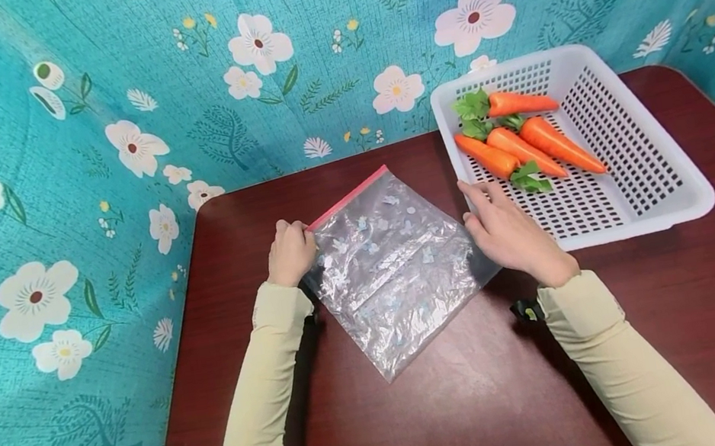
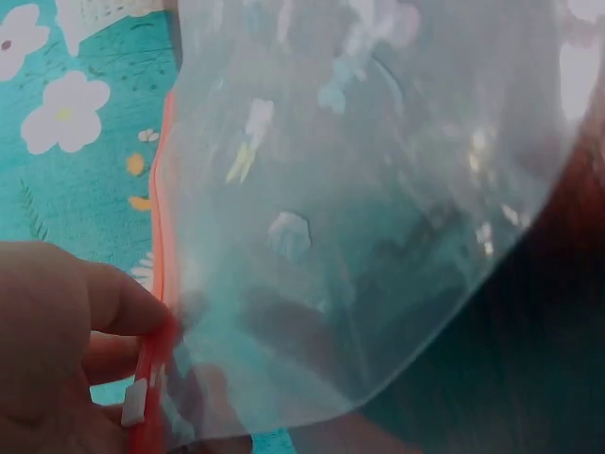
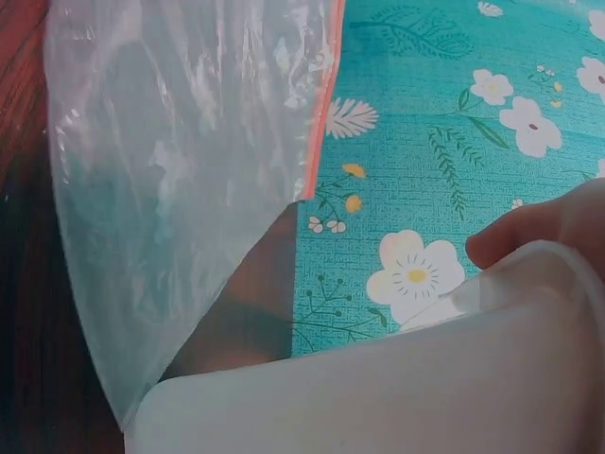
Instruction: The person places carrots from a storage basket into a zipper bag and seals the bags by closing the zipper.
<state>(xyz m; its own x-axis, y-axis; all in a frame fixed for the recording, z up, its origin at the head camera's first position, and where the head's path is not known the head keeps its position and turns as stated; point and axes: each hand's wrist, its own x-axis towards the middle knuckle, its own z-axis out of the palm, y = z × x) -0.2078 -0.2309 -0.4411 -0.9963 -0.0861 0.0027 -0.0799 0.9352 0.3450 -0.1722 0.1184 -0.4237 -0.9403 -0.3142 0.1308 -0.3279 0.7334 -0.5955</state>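
Note:
A clear zip bag [image 1: 398, 263] with small pale prints lies slanted over the table, its red zip strip [image 1: 347, 197] along the upper left edge. My left hand [image 1: 292, 251] pinches the strip's near end; in the left wrist view, thumb and fingers grip it beside a white slider [image 2: 135, 402]. My right hand [image 1: 513, 230] is at the left side of a white plastic basket [image 1: 648, 149], fingers fairly straight beside its rim. In the right wrist view, one fingertip shows over the basket wall [image 3: 359, 407]; the other fingers are hidden. Several carrots [image 1: 528, 139] with green tops lie in the basket.
The dark red table [image 1: 456, 416] stretches under both arms. Behind and to the left hangs a teal flowered cloth [image 1: 303, 46], close to the table's far edge. The basket stands at the back right, next to the bag.

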